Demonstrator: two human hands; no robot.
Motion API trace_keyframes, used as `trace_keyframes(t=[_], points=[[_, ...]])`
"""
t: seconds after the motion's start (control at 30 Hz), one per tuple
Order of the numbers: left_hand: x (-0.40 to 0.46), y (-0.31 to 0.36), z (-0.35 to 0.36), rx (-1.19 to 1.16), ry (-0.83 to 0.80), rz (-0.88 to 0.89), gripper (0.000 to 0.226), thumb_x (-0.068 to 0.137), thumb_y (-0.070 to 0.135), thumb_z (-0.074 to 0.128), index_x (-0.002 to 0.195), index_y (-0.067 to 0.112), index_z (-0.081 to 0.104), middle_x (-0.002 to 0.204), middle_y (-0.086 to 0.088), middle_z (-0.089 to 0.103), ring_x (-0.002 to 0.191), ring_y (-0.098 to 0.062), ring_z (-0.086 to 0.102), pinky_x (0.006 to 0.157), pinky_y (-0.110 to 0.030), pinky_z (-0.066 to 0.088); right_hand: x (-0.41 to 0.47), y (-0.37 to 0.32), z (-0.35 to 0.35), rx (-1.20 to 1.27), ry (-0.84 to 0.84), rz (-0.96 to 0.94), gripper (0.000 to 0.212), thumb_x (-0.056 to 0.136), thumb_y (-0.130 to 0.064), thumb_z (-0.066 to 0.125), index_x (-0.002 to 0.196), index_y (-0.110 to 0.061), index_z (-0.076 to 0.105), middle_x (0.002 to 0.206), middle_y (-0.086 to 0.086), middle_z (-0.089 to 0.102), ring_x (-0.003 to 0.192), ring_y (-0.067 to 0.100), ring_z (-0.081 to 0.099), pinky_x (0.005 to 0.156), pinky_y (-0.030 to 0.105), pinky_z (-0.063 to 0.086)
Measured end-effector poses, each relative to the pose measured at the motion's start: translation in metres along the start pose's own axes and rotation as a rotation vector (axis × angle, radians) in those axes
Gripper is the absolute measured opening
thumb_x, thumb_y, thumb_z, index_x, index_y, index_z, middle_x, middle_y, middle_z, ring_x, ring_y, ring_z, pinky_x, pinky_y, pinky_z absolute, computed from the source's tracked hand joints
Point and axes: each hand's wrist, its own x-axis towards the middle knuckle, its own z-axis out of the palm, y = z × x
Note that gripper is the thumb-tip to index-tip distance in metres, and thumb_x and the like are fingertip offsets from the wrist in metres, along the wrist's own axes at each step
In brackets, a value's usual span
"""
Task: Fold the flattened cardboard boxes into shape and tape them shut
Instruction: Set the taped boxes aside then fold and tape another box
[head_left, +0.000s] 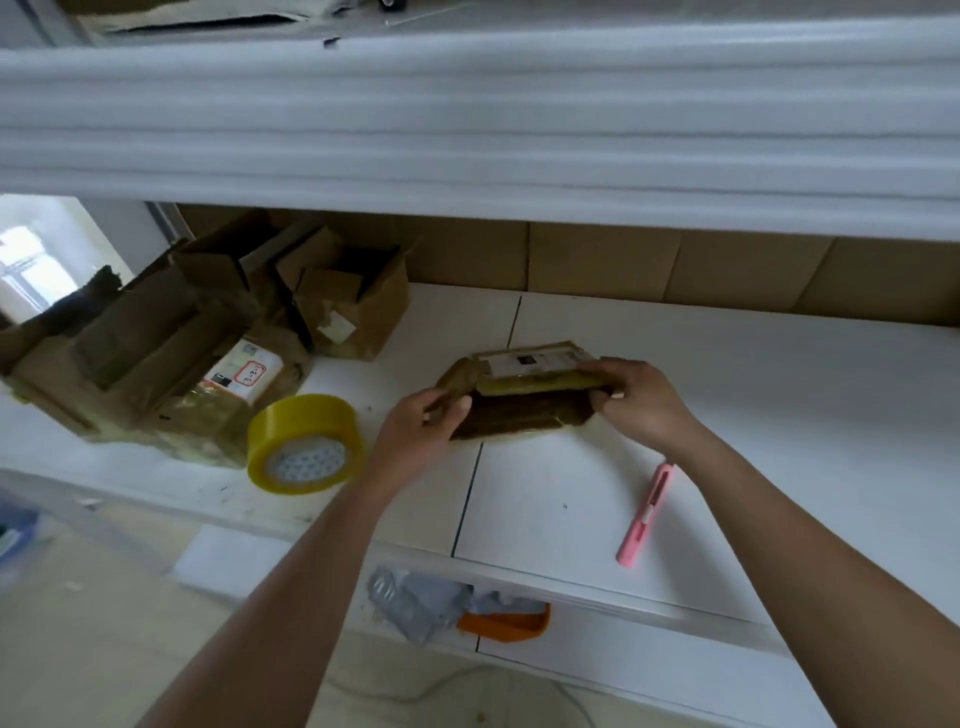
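The small brown flattened cardboard box with a white shipping label on top (524, 387) lies on the white surface (571, 499), held at both ends. The left hand (415, 431) pinches the box's left end flap between thumb and curled fingers (457, 402). The right hand (636, 400) grips the right end, with its fingers (605, 370) curled over the top edge and the thumb apparently underneath. The near side of the box is lifted slightly open between the two sets of fingers, so the step in hand looks to be opening the flat sleeve into a box shape.

To do this well, the two hands should press inward and slightly across each other along the existing creases, so that the walls stand square and do not buckle. The cardboard looks worn and shiny with old tape, so the folds may be soft. Holding close to the corners should control them better than holding the flap tips. The left fingers seem to hold only a flap, and pulling on it could tear or bend it, so shifting to the side wall would be safer.

The yellow roll of transparent packing tape (304, 444) stands just left of the left fingers, within easy reach once the flaps are shut. The pink utility knife (647, 514) lies below the right fingers, near the wrist. A pile of used brown cardboard boxes (197, 332) sits well to the left of the left fingers.
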Motion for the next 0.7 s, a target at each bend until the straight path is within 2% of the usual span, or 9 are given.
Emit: trace_keyframes(t=[0.07,0.13,0.2,0.27,0.33,0.4,0.5,0.63,0.7], points=[[0.0,0.015,-0.006,-0.071,0.074,-0.032,0.028,0.092,0.054,0.056,0.109,0.032,0.065,0.094,0.019,0.063,0.089,0.001,0.06,0.066,-0.013,0.044,0.001,-0.009,-0.012,0.088,0.035,-0.022,0.041,0.092,-0.016,0.057,0.132,-0.025,0.058,0.116,-0.009,0.059,0.091,0.006,0.056,0.074,0.012,0.038],[0.0,0.029,-0.011,-0.205,0.128,-0.121,0.019,0.09,0.058,0.057,0.098,0.041,0.06,0.091,0.018,0.064,0.087,-0.004,0.063,0.075,-0.023,0.053,0.0,-0.017,-0.021,0.245,0.048,-0.045,0.04,0.093,-0.023,0.059,0.133,-0.029,0.055,0.119,-0.013,0.058,0.086,-0.004,0.058,0.076,0.011,0.041],[0.0,0.045,-0.018,-0.336,0.196,-0.174,0.024,0.086,0.066,0.056,0.088,0.041,0.059,0.082,0.018,0.065,0.082,-0.01,0.067,0.078,-0.031,0.056,-0.003,-0.023,-0.028,0.413,0.047,-0.066,0.04,0.093,-0.034,0.062,0.132,-0.033,0.053,0.11,-0.012,0.062,0.084,-0.005,0.061,0.071,0.008,0.045],[0.0,0.056,-0.025,-0.341,0.281,-0.181,0.036,0.085,0.073,0.051,0.084,0.037,0.058,0.076,0.012,0.065,0.075,-0.015,0.067,0.074,-0.035,0.054,-0.006,-0.026,-0.033,0.567,0.019,-0.073,0.052,0.087,-0.052,0.062,0.134,-0.036,0.048,0.106,-0.011,0.064,0.094,0.0,0.063,0.077,0.013,0.05],[-0.005,0.061,-0.027,-0.263,0.341,-0.186,0.045,0.085,0.076,0.046,0.093,0.034,0.056,0.081,0.005,0.067,0.075,-0.019,0.068,0.072,-0.038,0.054,-0.007,-0.023,-0.035,0.722,0.006,-0.071,0.067,0.076,-0.062,0.06,0.136,-0.036,0.043,0.118,-0.01,0.062,0.109,0.007,0.062,0.087,0.017,0.051],[-0.014,0.06,-0.024,-0.214,0.312,-0.191,0.052,0.084,0.077,0.045,0.108,0.031,0.05,0.09,-0.001,0.067,0.079,-0.018,0.067,0.069,-0.035,0.052,-0.01,-0.016,-0.033,0.771,-0.009,-0.081,0.074,0.072,-0.064,0.063,0.136,-0.038,0.039,0.13,-0.009,0.055,0.119,0.012,0.057,0.093,0.022,0.051],[-0.031,0.053,-0.012,-0.181,0.231,-0.124,0.052,0.08,0.075,0.05,0.111,0.033,0.05,0.099,-0.002,0.067,0.087,-0.016,0.065,0.067,-0.028,0.048,-0.017,-0.007,-0.023,0.595,-0.03,-0.125,0.078,0.071,-0.065,0.064,0.141,-0.04,0.038,0.134,-0.014,0.05,0.119,0.008,0.054,0.1,0.03,0.046],[-0.046,0.046,0.0,-0.257,0.291,0.035,0.037,0.077,0.061,0.06,0.107,0.041,0.058,0.107,0.015,0.063,0.095,-0.008,0.063,0.079,-0.028,0.055,-0.025,0.0,-0.014,0.518,0.002,-0.204,0.068,0.075,-0.061,0.061,0.138,-0.046,0.041,0.136,-0.017,0.049,0.116,0.0,0.052,0.079,0.007,0.047],[-0.05,0.043,0.004,-0.222,0.299,0.099,0.041,0.079,0.054,0.063,0.113,0.031,0.061,0.111,0.012,0.063,0.091,-0.01,0.062,0.076,-0.024,0.055,-0.028,0.006,-0.013,0.485,0.012,-0.218,0.058,0.081,-0.054,0.061,0.136,-0.048,0.042,0.136,-0.014,0.045,0.114,-0.002,0.048,0.072,-0.002,0.043]])
